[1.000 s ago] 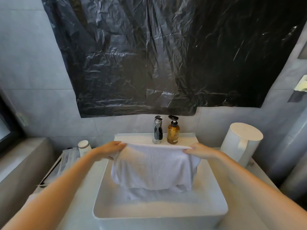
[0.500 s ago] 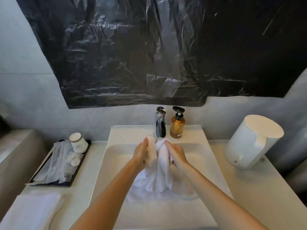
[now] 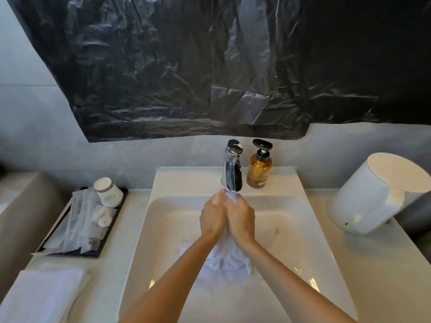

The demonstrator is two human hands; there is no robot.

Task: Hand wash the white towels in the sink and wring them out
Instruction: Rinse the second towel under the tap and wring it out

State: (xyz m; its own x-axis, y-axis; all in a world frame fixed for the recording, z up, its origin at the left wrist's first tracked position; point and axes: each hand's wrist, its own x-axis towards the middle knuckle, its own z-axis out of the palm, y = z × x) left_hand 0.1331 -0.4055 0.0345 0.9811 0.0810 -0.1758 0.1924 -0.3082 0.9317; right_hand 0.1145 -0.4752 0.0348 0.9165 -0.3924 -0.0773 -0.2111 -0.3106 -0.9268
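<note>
Over the sink (image 3: 300, 231), just near of the faucet (image 3: 232, 171): left grip (image 3: 212, 219) and right grip (image 3: 241, 221), side by side and touching, both closed round one bunched white towel (image 3: 225, 259). Fingers curled over the cloth, with a small tuft of it poking out above the fingertips, right under the spout. Below the wrists, the rest of the towel hanging in crumpled folds down into the basin, lower end spread near the basin floor. Running water or not: impossible to tell.

On the far ledge of the sink, just right of the faucet, an amber soap bottle (image 3: 258, 171) with a black pump. On the tabletop (image 3: 373, 276) to the right, a white lidded container (image 3: 373, 201). To the left of the sink, a black tray (image 3: 96, 252) carrying a stack of paper cups (image 3: 108, 194) at its far end and clear-wrapped sachets (image 3: 79, 224) along its length. At the near left, a folded towel (image 3: 39, 297) lying flat on the tabletop, apart from the basin. Across the far wall, a crinkled black plastic sheet (image 3: 210, 66).
</note>
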